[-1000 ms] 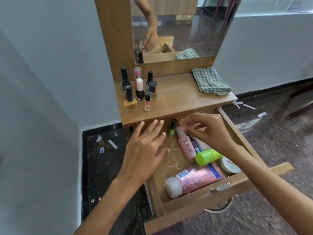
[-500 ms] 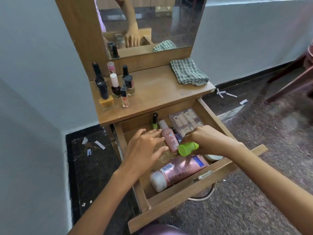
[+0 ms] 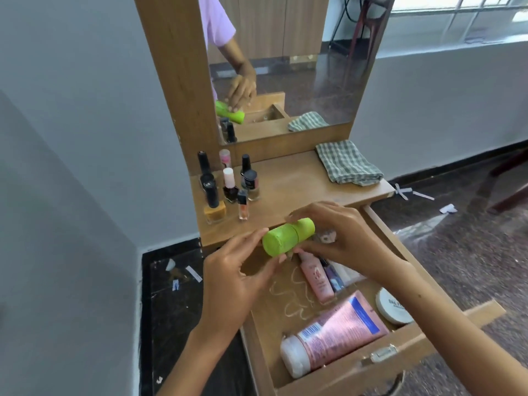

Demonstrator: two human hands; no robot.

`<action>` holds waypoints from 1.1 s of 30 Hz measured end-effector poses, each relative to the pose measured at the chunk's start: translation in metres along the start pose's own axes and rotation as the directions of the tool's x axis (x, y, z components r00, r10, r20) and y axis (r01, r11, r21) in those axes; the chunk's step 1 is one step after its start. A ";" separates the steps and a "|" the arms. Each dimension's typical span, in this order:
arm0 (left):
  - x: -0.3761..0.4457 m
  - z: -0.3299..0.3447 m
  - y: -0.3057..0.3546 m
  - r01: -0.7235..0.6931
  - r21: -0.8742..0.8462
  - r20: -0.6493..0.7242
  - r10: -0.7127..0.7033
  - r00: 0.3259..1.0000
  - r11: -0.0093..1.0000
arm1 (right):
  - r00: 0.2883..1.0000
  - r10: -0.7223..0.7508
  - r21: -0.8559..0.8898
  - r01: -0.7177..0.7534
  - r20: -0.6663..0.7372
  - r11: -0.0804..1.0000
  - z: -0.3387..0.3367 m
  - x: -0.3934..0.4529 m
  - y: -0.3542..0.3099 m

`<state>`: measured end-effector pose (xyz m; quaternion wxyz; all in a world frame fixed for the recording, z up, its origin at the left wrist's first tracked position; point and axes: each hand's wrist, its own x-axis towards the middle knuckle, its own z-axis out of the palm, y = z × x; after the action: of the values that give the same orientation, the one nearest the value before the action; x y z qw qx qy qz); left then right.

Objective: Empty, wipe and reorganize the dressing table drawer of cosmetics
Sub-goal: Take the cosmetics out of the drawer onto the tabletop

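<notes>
Now the green bottle (image 3: 288, 236) lies tilted, base toward the camera; right hand (image 3: 343, 238) grips it; left hand (image 3: 240, 270) touches its base, fingers relaxed.

Single view, head-worn, wide-angle. It looks forward and steeply down onto the open drawer (image 3: 380, 364) of the dressing table (image 3: 300, 184), from just in front of and above the drawer's front edge. The drawer fills the lower centre; the tabletop lies beyond it, the mirror (image 3: 285, 67) rises beyond that to the top edge. Close range: both forearms enter from the bottom edge over the drawer. Verticals lean, lens distortion. Wall left of the drawer, floor right. No second view; the mirror reflects the drawer's front area.
</notes>
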<state>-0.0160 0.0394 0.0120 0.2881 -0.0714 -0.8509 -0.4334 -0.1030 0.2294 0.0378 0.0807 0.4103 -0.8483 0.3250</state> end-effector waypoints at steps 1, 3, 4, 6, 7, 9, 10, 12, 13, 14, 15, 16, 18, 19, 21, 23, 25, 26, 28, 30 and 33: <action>0.000 -0.001 -0.002 0.023 -0.026 -0.056 -0.024 0.998 0.999 | 1.000 0.007 -0.014 -0.007 -0.006 1.000 -0.003 0.004 0.002; 0.000 -0.002 -0.005 0.090 -0.128 -0.137 -0.107 0.985 0.988 | 0.994 0.096 0.044 -0.094 -0.053 0.995 -0.007 0.008 0.004; 0.000 -0.002 -0.006 0.129 -0.201 -0.158 -0.162 0.974 0.971 | 0.980 0.178 0.153 -0.164 -0.083 0.975 -0.007 0.010 0.004; 0.000 0.002 -0.002 0.205 -0.367 -0.168 -0.281 0.945 0.907 | 0.944 0.325 0.480 -0.263 -0.051 0.837 -0.004 0.016 0.002; 0.001 0.006 0.000 0.236 -0.435 -0.157 -0.331 0.930 0.869 | 0.934 0.357 0.629 -0.276 -0.004 0.727 0.000 0.019 -0.001; 0.004 0.013 0.003 0.261 -0.466 -0.143 -0.362 0.921 0.846 | 0.915 0.403 0.790 -0.266 0.026 0.553 0.008 0.028 -0.004; 0.006 0.015 0.002 0.248 -0.409 -0.143 -0.331 0.933 0.878 | 0.904 0.428 0.817 -0.252 0.008 0.518 0.009 0.033 -0.005; 0.007 0.019 -0.007 0.172 -0.123 -0.122 -0.187 0.975 0.977 | 0.887 0.457 0.811 -0.220 -0.065 0.543 0.010 0.042 -0.006; 0.007 0.021 -0.014 0.098 0.089 -0.082 -0.091 0.992 0.991 | 0.880 0.460 0.772 -0.208 -0.120 0.600 0.010 0.046 -0.005; 0.005 0.024 -0.020 0.014 0.278 -0.024 -0.008 1.000 0.960 | 0.874 0.449 0.701 -0.204 -0.184 0.684 0.011 0.049 -0.003; 0.002 0.026 -0.024 -0.054 0.406 0.054 0.035 0.998 0.912 | 0.872 0.421 0.596 -0.205 -0.248 0.776 0.012 0.051 -0.002; -0.001 0.028 -0.027 -0.097 0.475 0.131 0.039 0.991 0.874 | 0.873 0.382 0.481 -0.206 -0.302 0.852 0.015 0.053 -0.002; -0.006 0.030 -0.030 -0.138 0.542 0.225 0.015 0.974 0.829 | 0.873 0.340 0.368 -0.205 -0.350 0.907 0.023 0.055 -0.002; -0.007 0.031 -0.032 -0.147 0.566 0.242 0.007 0.970 0.811 | 0.869 0.346 0.378 -0.205 -0.355 0.903 0.027 0.056 -0.003; -0.008 0.033 -0.033 -0.146 0.597 0.250 -0.010 0.968 0.789 | 0.854 0.371 0.420 -0.206 -0.364 0.884 0.032 0.059 -0.003; -0.008 0.034 -0.034 -0.138 0.609 0.252 -0.025 0.968 0.781 | 0.848 0.370 0.427 -0.195 -0.379 0.883 0.037 0.062 -0.002; -0.009 0.034 -0.034 -0.136 0.609 0.260 -0.035 0.965 0.782 | 0.843 0.365 0.437 -0.177 -0.395 0.882 0.042 0.062 -0.004; -0.010 0.034 -0.035 -0.138 0.608 0.263 -0.035 0.964 0.782 | 0.842 0.359 0.434 -0.170 -0.403 0.885 0.044 0.062 -0.004; -0.010 0.034 -0.037 -0.140 0.610 0.272 -0.040 0.962 0.780 | 0.842 0.353 0.426 -0.166 -0.407 0.889 0.048 0.062 -0.003; -0.011 0.033 -0.038 -0.141 0.612 0.285 -0.050 0.957 0.779 | 0.845 0.358 0.427 -0.175 -0.398 0.887 0.049 0.061 -0.003; -0.011 0.031 -0.039 -0.154 0.604 0.309 -0.052 0.949 0.782 | 0.829 0.334 0.332 -0.192 -0.449 0.924 0.044 0.049 -0.003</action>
<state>-0.0344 0.0414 -0.0352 0.1702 -0.0627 -0.9778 -0.1045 -0.1262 0.1691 0.0246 0.1933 0.1978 -0.7942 0.5410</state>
